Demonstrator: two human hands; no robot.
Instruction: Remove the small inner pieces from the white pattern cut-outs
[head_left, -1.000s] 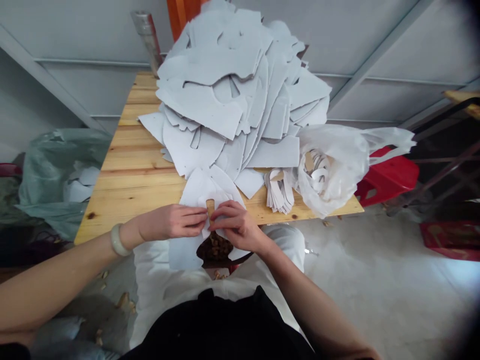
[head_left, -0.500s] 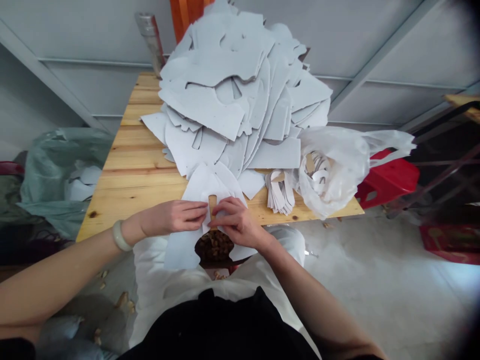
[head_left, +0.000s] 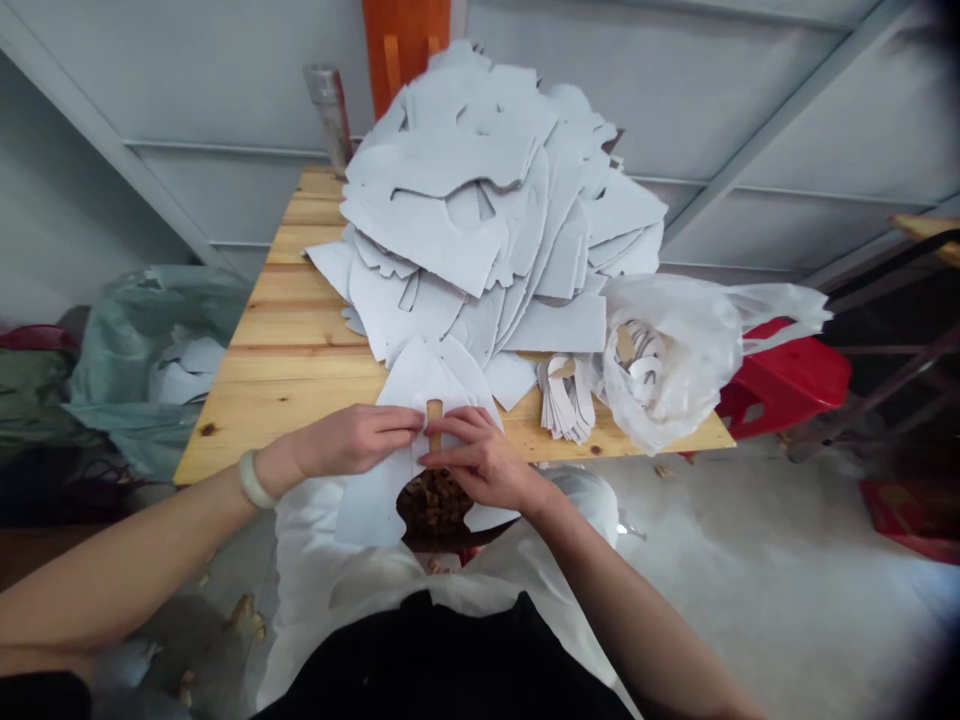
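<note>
Rests the left hand (head_left: 367, 437) on the left side of a white, curve-edged cardboard sheet (head_left: 439, 368) with a narrow slot down its middle, fingers nearly straight and pressed together, tips just beside the slot. Lays the right hand (head_left: 487, 460) on the opposite side, fingers bent and slightly spread, tips at the slot. Cannot tell whether pinching with either thumb, nor whether handling one layer or several. Has the sheet across the near edge of a pale, knotty wooden table (head_left: 277, 385), upper end on the boards, lower end overhanging above white trousers (head_left: 315, 600). Shows tan colour through the slot and, below the hands, through a rounded gap, a dark mass of small brown pieces (head_left: 433, 505), too dim to identify.

Faces, just beyond the sheet, a tall, untidy heap of white cut cardboard pieces (head_left: 465, 210). Has to the right, near the table's front edge, a fanned bundle of narrow white strips (head_left: 568, 400), and just beside it a translucent white plastic bag (head_left: 682, 340) with curved strips inside. Wears a pale, smooth bangle (head_left: 253, 480) on the left wrist. Has a bright red plastic stool (head_left: 787, 380) beyond the bag, and a pale green plastic bag (head_left: 112, 350) holding white scraps to the left of the table.
</note>
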